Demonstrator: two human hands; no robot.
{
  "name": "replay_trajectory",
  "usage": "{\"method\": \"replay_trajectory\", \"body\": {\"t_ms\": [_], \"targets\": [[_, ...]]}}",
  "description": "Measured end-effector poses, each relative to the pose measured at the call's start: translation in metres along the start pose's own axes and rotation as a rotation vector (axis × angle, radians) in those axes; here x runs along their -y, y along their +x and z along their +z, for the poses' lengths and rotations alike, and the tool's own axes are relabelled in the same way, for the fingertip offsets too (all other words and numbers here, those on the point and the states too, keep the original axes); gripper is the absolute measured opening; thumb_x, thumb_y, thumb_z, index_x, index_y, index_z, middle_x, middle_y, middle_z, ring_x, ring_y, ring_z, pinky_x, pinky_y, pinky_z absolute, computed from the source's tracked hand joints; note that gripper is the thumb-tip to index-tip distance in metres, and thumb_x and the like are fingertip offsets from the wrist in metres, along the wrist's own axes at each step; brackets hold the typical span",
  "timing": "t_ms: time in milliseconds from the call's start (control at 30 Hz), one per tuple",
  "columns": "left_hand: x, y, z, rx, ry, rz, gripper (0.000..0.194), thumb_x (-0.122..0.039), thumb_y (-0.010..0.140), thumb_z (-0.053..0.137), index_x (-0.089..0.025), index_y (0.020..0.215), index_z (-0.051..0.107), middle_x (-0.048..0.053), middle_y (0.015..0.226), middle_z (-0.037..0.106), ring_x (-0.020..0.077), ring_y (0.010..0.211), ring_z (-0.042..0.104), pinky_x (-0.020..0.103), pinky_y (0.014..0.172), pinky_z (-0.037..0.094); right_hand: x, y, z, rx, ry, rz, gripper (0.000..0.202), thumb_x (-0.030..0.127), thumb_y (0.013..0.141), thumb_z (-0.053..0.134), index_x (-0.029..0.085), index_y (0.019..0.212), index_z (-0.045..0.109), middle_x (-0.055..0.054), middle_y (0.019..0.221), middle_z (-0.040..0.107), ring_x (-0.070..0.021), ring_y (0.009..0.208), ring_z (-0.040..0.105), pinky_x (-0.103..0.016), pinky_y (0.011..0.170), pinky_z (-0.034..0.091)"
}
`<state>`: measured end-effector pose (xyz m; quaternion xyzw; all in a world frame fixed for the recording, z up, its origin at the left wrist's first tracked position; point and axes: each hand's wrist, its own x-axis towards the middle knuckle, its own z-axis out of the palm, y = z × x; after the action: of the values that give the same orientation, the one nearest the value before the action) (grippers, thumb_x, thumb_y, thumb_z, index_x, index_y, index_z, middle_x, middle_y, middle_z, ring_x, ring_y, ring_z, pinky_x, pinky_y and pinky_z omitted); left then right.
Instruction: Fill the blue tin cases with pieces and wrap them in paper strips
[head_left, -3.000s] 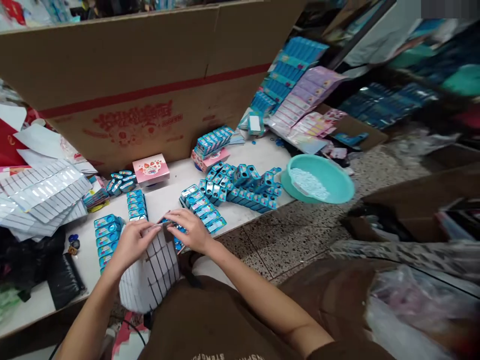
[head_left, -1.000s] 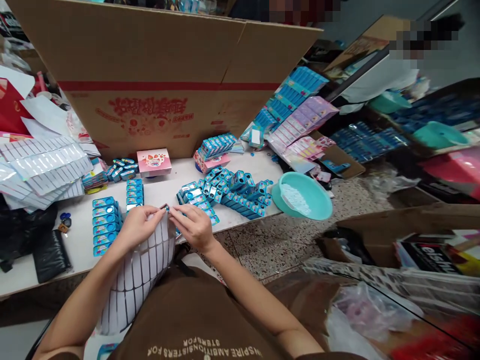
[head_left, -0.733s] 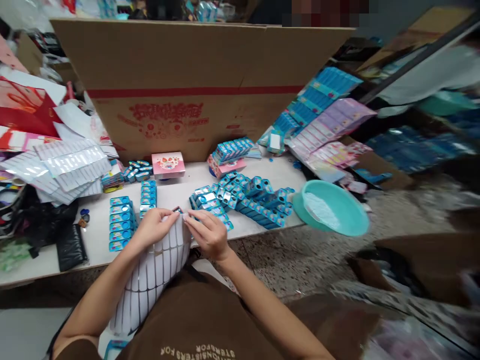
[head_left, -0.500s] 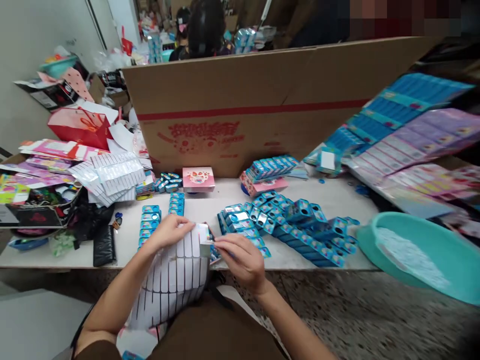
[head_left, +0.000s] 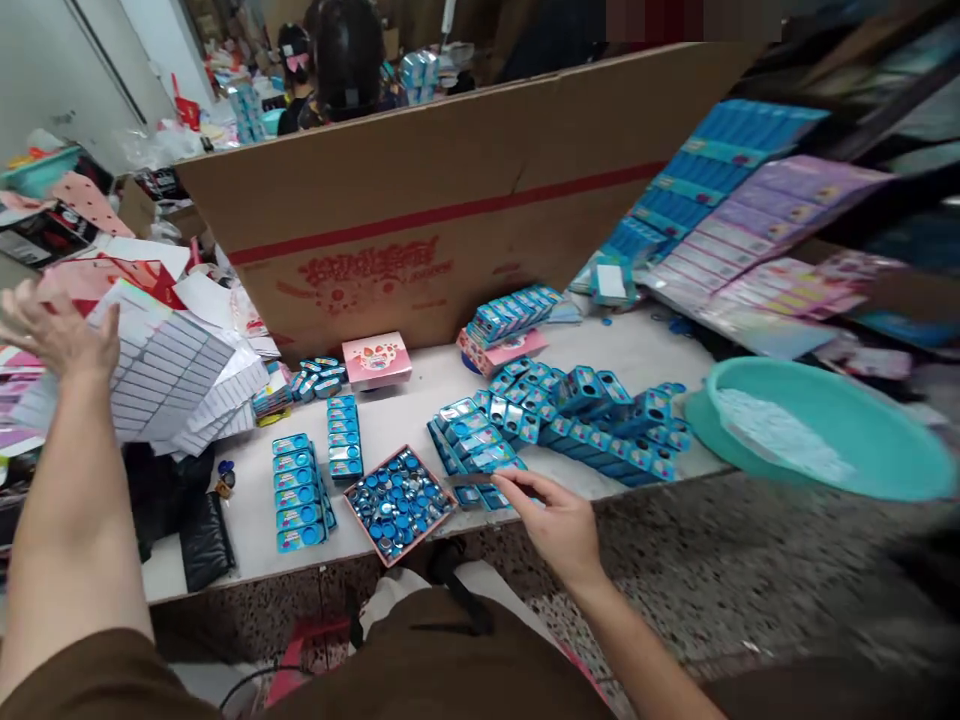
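My left hand (head_left: 64, 325) is stretched out at the far left, fingers spread, over a white sheet of stickers (head_left: 161, 360) that lies tilted on a pile of similar sheets. My right hand (head_left: 555, 525) pinches a thin, narrow strip (head_left: 471, 480) between thumb and fingertips; its kind is hard to make out. Below the strip's tip, at the table's front edge, sits a shallow pink box (head_left: 401, 505) full of small round blue and silver pieces. Blue printed boxes with round holes (head_left: 472, 435) lie just beyond my right hand. Two rows of blue boxes (head_left: 296, 495) stand left of the pink box.
A large cardboard sheet (head_left: 450, 230) stands along the back of the table. A turquoise basin (head_left: 885, 440) with white pieces is at the right. Flat blue and purple packs (head_left: 810, 195) lean behind it. A closed pink box (head_left: 377, 360) sits near the cardboard. People are beyond it.
My left hand has swung from my lap to the far left with the sticker sheet and opened over the pile. The pink box of round pieces is now uncovered. My right hand moved slightly right.
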<state>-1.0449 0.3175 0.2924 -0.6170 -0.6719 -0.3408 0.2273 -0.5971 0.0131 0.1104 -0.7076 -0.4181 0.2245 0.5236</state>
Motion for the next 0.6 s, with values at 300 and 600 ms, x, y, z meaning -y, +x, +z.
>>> {"method": "replay_trajectory", "body": {"t_ms": [300, 600], "targets": [[-0.154, -0.265, 0.093, 0.39, -0.68, -0.1, 0.038, -0.037, 0.078, 0.058, -0.013, 0.108, 0.057, 0.015, 0.114, 0.057, 0.0308, 0.116, 0.046, 0.051, 0.103, 0.028, -0.039, 0.016, -0.007, -0.011, -0.112, 0.181, 0.027, 0.041, 0.07, 0.063, 0.015, 0.07, 0.071, -0.006, 0.068, 0.071, -0.0175, 0.06, 0.062, -0.028, 0.061, 0.049], [-0.303, -0.413, 0.067, 1.331, -1.436, -1.04, 0.044, -0.051, 0.067, 0.068, -0.017, 0.095, 0.064, 0.007, 0.093, 0.065, 0.0153, 0.08, 0.059, 0.024, 0.067, 0.044, -0.063, 0.044, -0.023, 0.126, -0.023, 0.245, 0.021, 0.036, 0.069, 0.066, 0.016, 0.072, 0.071, -0.004, 0.07, 0.071, -0.0156, 0.061, 0.062, -0.027, 0.062, 0.049]]}}
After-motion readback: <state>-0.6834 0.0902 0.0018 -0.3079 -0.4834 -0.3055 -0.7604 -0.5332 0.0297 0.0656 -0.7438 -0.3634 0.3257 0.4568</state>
